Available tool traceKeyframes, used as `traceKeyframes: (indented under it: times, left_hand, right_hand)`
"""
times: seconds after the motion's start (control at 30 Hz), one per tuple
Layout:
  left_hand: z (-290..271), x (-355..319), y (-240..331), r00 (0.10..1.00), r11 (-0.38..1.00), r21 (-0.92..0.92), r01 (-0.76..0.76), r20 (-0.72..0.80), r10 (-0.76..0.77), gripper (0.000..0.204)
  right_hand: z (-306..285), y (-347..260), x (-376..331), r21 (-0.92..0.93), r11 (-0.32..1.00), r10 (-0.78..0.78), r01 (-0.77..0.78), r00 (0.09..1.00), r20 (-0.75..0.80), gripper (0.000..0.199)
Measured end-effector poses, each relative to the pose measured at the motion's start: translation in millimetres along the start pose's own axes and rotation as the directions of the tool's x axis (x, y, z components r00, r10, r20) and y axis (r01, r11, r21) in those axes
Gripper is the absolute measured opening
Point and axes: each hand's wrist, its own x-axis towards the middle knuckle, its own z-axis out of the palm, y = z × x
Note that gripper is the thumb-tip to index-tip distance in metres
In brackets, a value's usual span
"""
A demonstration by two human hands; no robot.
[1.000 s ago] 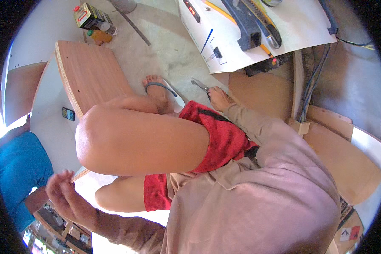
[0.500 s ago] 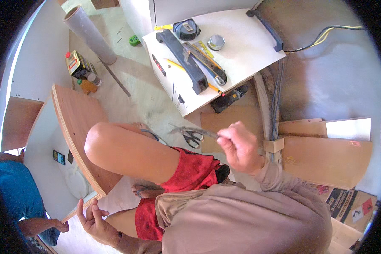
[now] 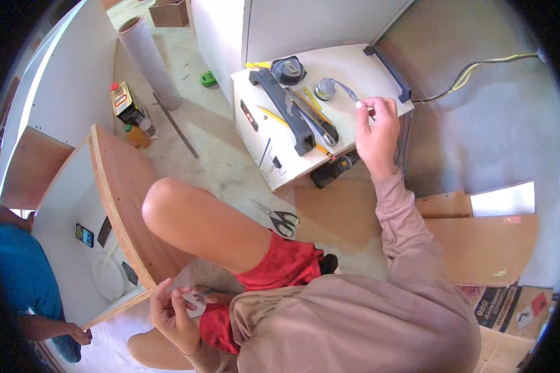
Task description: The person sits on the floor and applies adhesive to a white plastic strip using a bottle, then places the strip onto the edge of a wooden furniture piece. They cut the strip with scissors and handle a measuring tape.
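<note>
My right hand is raised at the right corner of a white board, pinching a thin, slightly bent grey strip. The strip's far end comes close to a round silver cap-like piece. On that board lie a black bar handle, a utility knife, a tape measure and a yellow pencil. My left hand is held low beside the wooden cabinet edge, its fingers half curled and apart, with nothing visible in it. Black-handled scissors lie on the floor by my knee.
At left stands an open plywood cabinet with a phone inside; a co-worker in blue is beside it. A cardboard tube, a can and bottles stand behind. Cardboard and a cable are at right.
My right hand has moved up and away from me with the strip, from above the scissors to the board. My left hand has shifted right, with its fingers more curled.
</note>
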Motion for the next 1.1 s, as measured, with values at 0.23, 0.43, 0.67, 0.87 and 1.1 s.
traceKeyframes:
  times: [0.23, 0.43, 0.67, 0.87, 1.1]
  left_hand:
    - [5, -2, -3, 0.999, 1.0, -0.029, -0.01, 0.041, 0.011, 0.023]
    - [7, 1, -4, 0.997, 1.0, 0.0, -0.025, 0.068, 0.025, 0.024]
    - [7, 9, 3, 0.996, 0.998, 0.033, -0.049, 0.082, 0.046, 0.025]
    - [13, 7, 9, 0.984, 0.989, 0.124, -0.08, 0.166, 0.059, 0.024]
    - [18, -1, 5, 0.994, 0.992, 0.107, -0.068, 0.093, 0.058, 0.022]
  right_hand:
    - [-5, -28, -6, -0.111, 0.993, -0.026, 0.05, 0.977, 0.211, 0.042]
    - [-21, -48, 3, -0.022, 0.997, -0.057, 0.073, 0.898, 0.436, 0.043]
    - [-19, -48, 41, 0.048, 0.998, -0.056, 0.038, 0.884, 0.465, 0.033]
    - [82, -32, 136, 0.107, 0.929, -0.347, 0.354, 0.737, 0.581, 0.055]
    - [93, -42, 166, 0.053, 0.959, -0.235, 0.278, 0.68, 0.694, 0.054]
